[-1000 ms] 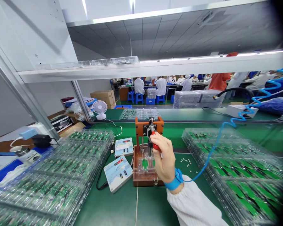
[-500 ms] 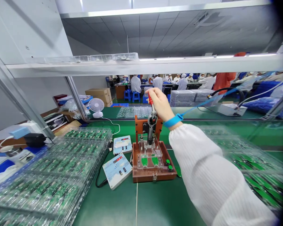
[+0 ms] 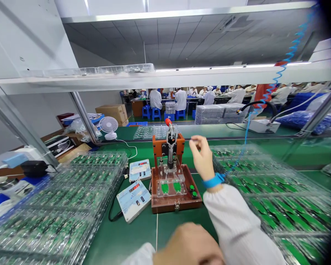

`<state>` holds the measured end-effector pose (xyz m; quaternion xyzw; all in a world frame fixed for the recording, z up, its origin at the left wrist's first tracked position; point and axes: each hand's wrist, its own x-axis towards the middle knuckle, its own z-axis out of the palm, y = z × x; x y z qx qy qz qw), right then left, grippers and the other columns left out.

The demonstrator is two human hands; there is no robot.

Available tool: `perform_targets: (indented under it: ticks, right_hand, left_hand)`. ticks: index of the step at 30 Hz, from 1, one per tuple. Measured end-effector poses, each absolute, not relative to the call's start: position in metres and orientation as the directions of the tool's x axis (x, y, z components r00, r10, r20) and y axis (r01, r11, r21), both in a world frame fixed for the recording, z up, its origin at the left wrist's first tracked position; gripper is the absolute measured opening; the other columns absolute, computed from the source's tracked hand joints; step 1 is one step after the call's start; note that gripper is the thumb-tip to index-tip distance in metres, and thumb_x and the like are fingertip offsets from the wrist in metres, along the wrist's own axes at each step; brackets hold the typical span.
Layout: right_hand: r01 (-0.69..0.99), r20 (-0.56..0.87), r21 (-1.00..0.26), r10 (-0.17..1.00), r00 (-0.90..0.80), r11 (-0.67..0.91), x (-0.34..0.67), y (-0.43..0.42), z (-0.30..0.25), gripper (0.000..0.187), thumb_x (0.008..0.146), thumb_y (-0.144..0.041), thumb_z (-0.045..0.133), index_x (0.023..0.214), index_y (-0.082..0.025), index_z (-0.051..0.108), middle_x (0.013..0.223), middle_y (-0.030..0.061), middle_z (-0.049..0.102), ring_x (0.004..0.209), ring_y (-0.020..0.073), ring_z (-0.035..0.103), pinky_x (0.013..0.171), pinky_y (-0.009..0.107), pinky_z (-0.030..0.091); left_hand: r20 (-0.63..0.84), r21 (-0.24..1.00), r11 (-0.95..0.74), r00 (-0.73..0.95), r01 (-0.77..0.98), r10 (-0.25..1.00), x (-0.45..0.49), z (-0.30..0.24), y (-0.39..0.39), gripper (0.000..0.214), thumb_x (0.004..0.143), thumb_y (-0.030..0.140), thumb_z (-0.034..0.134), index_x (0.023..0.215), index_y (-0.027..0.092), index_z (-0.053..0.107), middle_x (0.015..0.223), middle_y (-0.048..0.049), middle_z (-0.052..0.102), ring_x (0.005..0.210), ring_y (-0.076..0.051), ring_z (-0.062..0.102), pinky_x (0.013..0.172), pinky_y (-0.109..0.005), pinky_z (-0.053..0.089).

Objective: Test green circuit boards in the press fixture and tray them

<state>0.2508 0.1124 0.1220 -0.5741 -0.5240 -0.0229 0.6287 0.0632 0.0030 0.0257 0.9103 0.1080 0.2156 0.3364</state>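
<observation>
A brown test jig (image 3: 176,200) stands at the middle of the green bench, with two small green boards (image 3: 169,187) under its clear plate and two green buttons (image 3: 192,190) beside them. Its lever with a red knob (image 3: 168,122) stands upright. My right hand (image 3: 202,156) hovers just right of the lever, off it, fingers loosely apart and holding nothing. A blue wrist strap (image 3: 214,180) sits on that wrist. My left hand (image 3: 189,246) shows blurred at the bottom edge, in front of the jig; its fingers are hidden.
Two small meters (image 3: 134,200) (image 3: 139,170) lie left of the jig. Stacked clear trays of green boards fill the left (image 3: 57,206) and right (image 3: 278,198). A desk fan (image 3: 109,127) stands behind. A coiled blue cord (image 3: 278,73) hangs at right. People in white coats work far behind.
My right hand raised the red-knobbed lever from low to upright, then let go and moved right. The clear plate lifted off the boards. My left hand came in at the bottom.
</observation>
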Motion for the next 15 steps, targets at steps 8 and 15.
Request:
perform_targets:
  ticks: [8,15]
  right_hand:
    - [0.755,0.610,-0.606,0.755,0.240,0.250,0.219,0.060,0.012,0.026,0.102,-0.040,0.058,0.108,-0.022,0.076,0.105,0.0094,0.074,0.105,0.0279,0.064,0.089,0.043,0.051]
    - [0.741,0.540,-0.634,0.812,0.221,0.220,0.216,0.064,0.013,0.016,0.099,-0.029,0.063,0.107,-0.021,0.074,0.116,0.0117,0.070,0.117,0.0294,0.059,0.099,0.048,0.048]
  left_hand:
    - [0.520,0.652,-0.605,0.312,0.457,0.795,0.023,0.013,0.110,0.025,0.101,0.036,0.052,0.113,0.023,0.070,0.125,-0.0098,0.065,0.123,-0.030,0.056,0.106,-0.052,0.046]
    - [0.539,0.520,-0.657,0.387,0.546,0.748,0.032,-0.011,0.125,0.038,0.106,0.041,0.043,0.132,0.021,0.061,0.149,-0.0130,0.052,0.143,-0.032,0.041,0.119,-0.060,0.035]
